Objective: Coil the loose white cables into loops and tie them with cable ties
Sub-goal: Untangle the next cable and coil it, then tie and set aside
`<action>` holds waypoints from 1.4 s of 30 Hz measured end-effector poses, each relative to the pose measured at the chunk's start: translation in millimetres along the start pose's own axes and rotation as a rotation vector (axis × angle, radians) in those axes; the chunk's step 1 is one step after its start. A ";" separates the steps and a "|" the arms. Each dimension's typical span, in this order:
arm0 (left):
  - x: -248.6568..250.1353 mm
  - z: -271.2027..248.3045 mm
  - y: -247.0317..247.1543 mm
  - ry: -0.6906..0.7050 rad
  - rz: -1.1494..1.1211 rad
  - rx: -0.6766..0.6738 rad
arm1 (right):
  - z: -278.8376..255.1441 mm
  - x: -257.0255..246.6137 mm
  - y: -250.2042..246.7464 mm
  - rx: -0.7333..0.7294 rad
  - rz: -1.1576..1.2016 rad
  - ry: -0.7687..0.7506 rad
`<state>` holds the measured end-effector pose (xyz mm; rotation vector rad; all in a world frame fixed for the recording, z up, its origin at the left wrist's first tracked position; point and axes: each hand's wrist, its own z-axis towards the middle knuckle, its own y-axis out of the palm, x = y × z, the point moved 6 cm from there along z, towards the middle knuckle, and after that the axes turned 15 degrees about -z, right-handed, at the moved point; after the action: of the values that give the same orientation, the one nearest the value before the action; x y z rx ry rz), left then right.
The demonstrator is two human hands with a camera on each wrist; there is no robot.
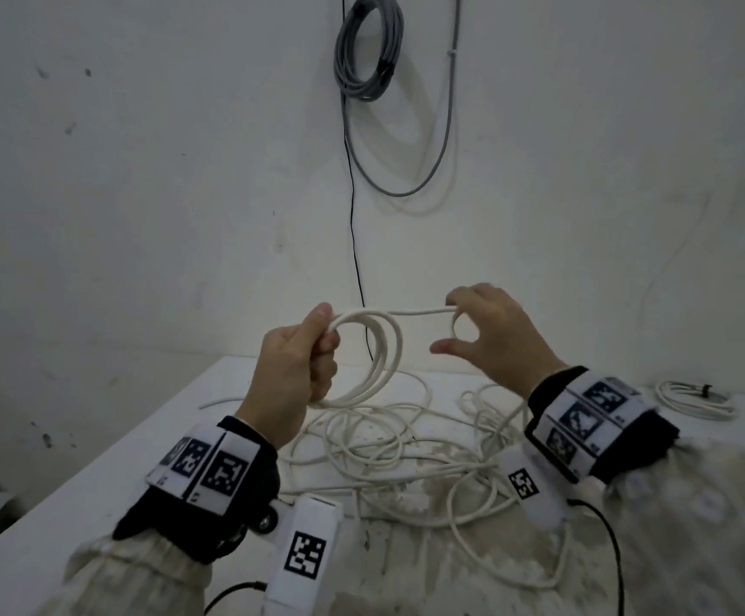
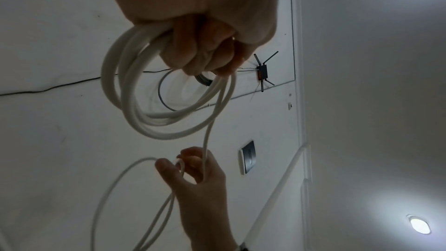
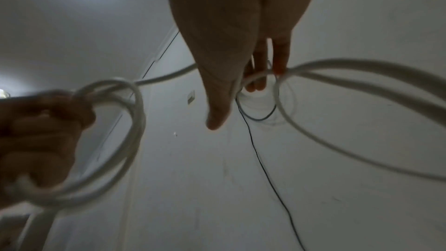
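Both hands are bare, the left hand (image 1: 293,371) and the right hand (image 1: 493,331) alike. Just behind each one a black wristband (image 1: 250,442) wraps the wrist, overlaid with a white strap (image 1: 204,466) printed with square black-and-white markers (three show on each). Under each wrist sits a white block (image 1: 304,549) bearing one more marker; a thin black cable (image 1: 606,540) trails from it towards the body. Behind the bands come loose, cream-coloured sleeves (image 1: 139,575), gathered at the cuff.
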<state>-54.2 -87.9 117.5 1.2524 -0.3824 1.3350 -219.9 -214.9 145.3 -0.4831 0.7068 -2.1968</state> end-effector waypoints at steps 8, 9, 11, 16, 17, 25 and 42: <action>8.1 4.5 -10.0 -0.131 -0.241 0.005 | 20.4 24.7 -14.9 0.197 0.435 0.424; 9.2 5.0 -12.3 -0.160 -0.290 0.003 | 17.4 24.4 -13.7 0.233 0.416 0.404; 8.2 4.0 -13.9 -0.211 -0.319 -0.017 | 10.5 14.4 -2.2 0.183 0.437 0.339; -1.1 -2.8 -3.3 -0.234 -0.196 -0.119 | -17.4 -34.2 51.9 -0.574 0.752 0.374; -0.3 -3.1 -3.0 -0.236 -0.201 -0.128 | -20.0 -39.4 55.9 -0.599 0.720 0.325; -3.9 -4.8 -17.7 -0.384 -0.219 -0.215 | -14.0 -27.7 26.1 -0.305 0.678 0.361; -28.9 -18.5 39.9 -0.446 -0.377 -0.186 | -12.9 -86.9 -14.3 0.153 0.530 -0.029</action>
<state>-104.5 -96.6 105.2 1.3802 -0.5369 0.6815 -179.5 -136.5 134.3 -0.2153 0.5667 -1.7235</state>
